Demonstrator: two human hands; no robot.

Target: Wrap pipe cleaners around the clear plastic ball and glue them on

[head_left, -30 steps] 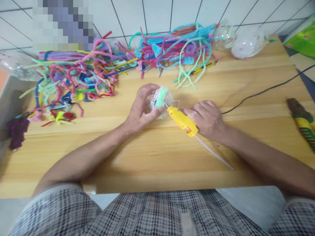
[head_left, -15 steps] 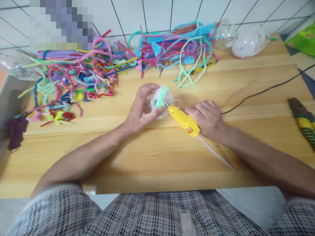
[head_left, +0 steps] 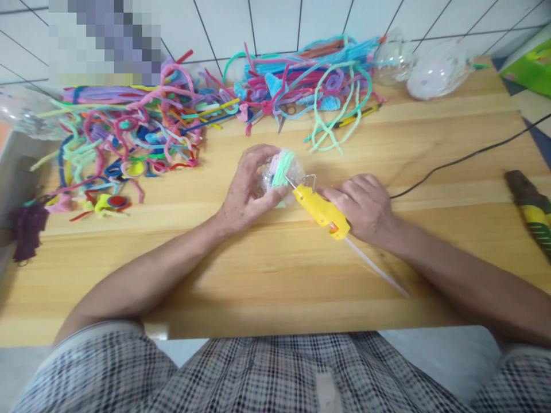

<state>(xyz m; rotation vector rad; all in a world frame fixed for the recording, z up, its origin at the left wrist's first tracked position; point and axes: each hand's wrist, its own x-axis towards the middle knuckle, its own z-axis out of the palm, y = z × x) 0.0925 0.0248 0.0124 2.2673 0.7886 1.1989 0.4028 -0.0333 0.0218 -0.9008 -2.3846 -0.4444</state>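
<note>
My left hand (head_left: pixel 247 192) is wrapped round a clear plastic ball (head_left: pixel 296 167) just above the table. Bands of mint-green pipe cleaner (head_left: pixel 283 168) and paler pink and lilac ones run over the ball. My right hand (head_left: pixel 364 206) grips a yellow hot glue gun (head_left: pixel 321 211) from its right side. The gun's metal nozzle points up and left, its tip at the edge of the green band; whether it touches cannot be made out. From the gun's rear sticks a long translucent glue stick (head_left: pixel 379 268).
Tangled pipe cleaners (head_left: pixel 129 132) cover the back left and middle of the wooden table (head_left: pixel 275 287). Scissors (head_left: pixel 282 120) and a yellow-black cutter (head_left: pixel 357 116) lie among them. Clear plastic balls (head_left: pixel 434 74) stand back right. A black cord (head_left: pixel 456 163) and yellow-green-handled pliers (head_left: pixel 534 212) lie right.
Both hands, the ball and the glue gun hold almost the same positions. Only a very slight shift of the whole view shows.
</note>
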